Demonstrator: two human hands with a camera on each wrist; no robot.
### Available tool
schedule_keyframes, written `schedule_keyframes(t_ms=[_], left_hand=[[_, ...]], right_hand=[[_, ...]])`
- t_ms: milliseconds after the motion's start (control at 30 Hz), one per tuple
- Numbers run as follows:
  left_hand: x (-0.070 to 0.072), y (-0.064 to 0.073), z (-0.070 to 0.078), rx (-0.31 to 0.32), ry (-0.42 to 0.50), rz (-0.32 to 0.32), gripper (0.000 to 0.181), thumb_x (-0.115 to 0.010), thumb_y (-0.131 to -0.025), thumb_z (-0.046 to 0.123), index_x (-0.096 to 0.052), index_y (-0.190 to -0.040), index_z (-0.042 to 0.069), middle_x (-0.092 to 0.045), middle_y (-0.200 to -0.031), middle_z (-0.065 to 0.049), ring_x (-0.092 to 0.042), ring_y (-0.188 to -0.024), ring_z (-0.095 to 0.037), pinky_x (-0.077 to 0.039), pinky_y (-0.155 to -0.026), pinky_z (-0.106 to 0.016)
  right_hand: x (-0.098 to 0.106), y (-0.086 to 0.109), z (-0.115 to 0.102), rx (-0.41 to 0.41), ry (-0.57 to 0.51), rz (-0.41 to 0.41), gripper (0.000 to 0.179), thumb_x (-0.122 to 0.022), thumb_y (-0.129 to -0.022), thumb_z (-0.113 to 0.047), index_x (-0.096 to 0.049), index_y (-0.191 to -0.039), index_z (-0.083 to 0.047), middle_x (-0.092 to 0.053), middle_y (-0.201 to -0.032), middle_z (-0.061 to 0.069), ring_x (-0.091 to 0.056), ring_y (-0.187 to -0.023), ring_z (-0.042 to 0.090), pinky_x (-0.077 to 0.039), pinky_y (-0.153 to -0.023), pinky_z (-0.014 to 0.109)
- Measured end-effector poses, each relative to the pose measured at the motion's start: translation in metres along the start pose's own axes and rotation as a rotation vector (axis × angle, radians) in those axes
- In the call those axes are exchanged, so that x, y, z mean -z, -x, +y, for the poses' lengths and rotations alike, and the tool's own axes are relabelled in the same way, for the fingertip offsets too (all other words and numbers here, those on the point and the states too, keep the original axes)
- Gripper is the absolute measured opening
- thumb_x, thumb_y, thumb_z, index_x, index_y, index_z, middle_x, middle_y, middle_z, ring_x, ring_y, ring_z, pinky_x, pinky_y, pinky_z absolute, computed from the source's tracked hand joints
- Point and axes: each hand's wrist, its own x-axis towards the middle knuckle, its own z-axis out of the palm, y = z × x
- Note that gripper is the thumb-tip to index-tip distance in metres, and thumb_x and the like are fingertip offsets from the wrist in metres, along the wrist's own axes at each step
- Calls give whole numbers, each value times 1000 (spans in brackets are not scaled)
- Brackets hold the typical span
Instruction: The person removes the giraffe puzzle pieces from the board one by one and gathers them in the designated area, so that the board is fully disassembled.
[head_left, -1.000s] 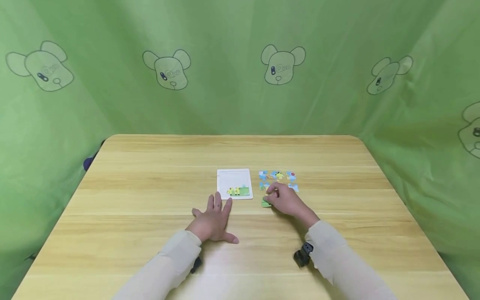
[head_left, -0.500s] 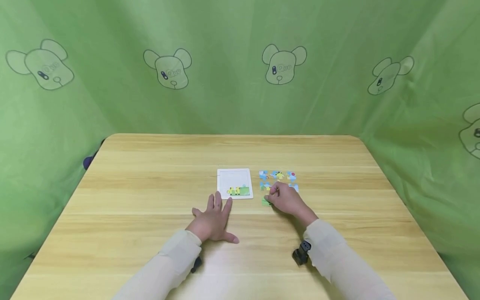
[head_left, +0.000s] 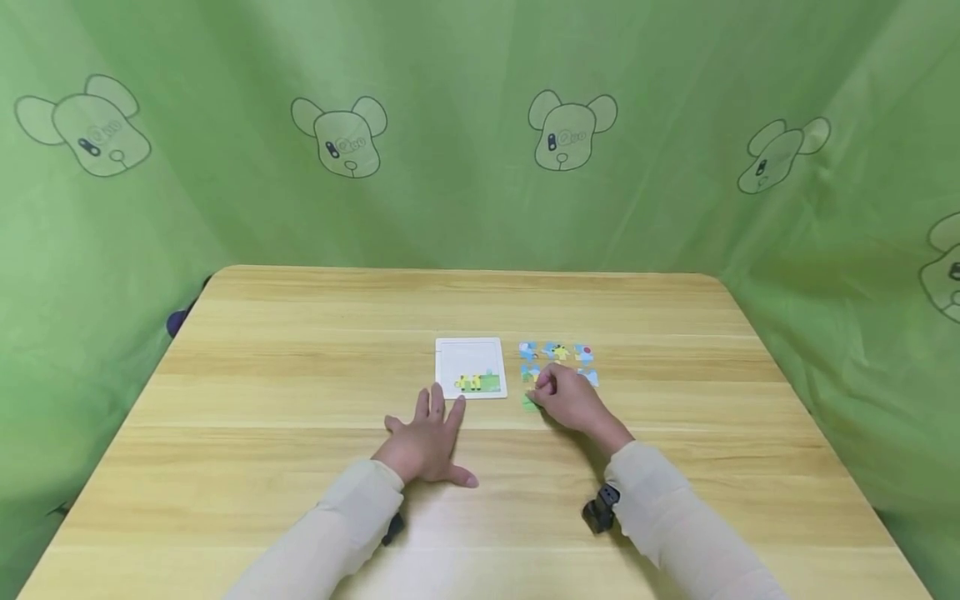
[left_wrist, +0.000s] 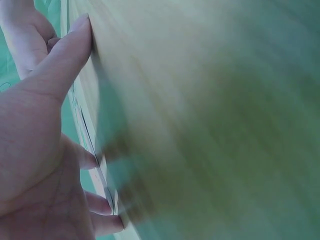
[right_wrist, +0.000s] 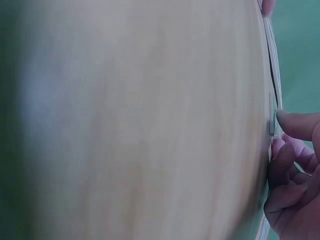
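Note:
My left hand (head_left: 426, 440) lies with its fingers spread on the table, fingertips right at the near edge of a square white puzzle tray (head_left: 468, 358). A few joined pieces showing green and yellow (head_left: 478, 382) sit at the tray's lower right. My right hand (head_left: 573, 402) is curled over the loose pieces, thumb and fingertips at a green puzzle piece (head_left: 529, 405). In the right wrist view the thumb rests at that piece's edge (right_wrist: 272, 115), beside the curled fingers. The hand hides part of the piece and some of its neighbours.
Several loose jigsaw pieces (head_left: 557, 351) in blue, yellow and red lie in rows right of the tray. The wooden table (head_left: 300, 350) has a green curtain (head_left: 450, 208) with printed bear heads around it.
The right hand's thumb and fingertips have shifted slightly over the green piece, covering more of it. The left hand and the tray keep their places.

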Motion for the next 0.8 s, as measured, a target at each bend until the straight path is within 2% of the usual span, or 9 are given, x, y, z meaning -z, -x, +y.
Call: schedule_keyframes(t_ms=[200, 367, 567, 800], left_hand=[[-1, -1, -1, 1, -15, -8, 117, -64, -65, 73, -9, -153, 18, 0, -157, -22, -5, -143, -40, -27, -91, -77], [0, -1, -2, 5, -11, -9, 117, -63, -65, 73, -9, -153, 18, 0, -157, -22, -6, -143, -40, -27, -91, -77], [0, -1, -3, 5, -8, -7, 117, -63, -66, 74, -9, -153, 18, -1, -157, -22, -6, -143, -41, -27, -90, -77], [-1, -3, -2, 7, -23, -13, 117, -62, -65, 75, -9, -153, 19, -1, -157, -22, -6, -143, -40, -27, -90, -77]], right_hand=[[2, -1, -11, 45, -54, 51, 16, -64, -89, -19, -58, -95, -6, -57, -81, 2, -55, -77, 17, -46, -72, 30], [-3, -9, -34, 85, -94, -3, 25, -64, -89, -20, -60, -108, -4, -60, -92, 4, -57, -89, 20, -50, -79, 33], [-20, -22, -60, 147, 36, -85, 34, -68, -85, -20, -63, -114, -3, -58, -103, 9, -53, -96, 21, -47, -88, 39], [-34, -27, -68, 175, 113, -129, 32, -71, -83, -18, -64, -108, -1, -55, -101, 10, -49, -92, 20, -46, -87, 37]])
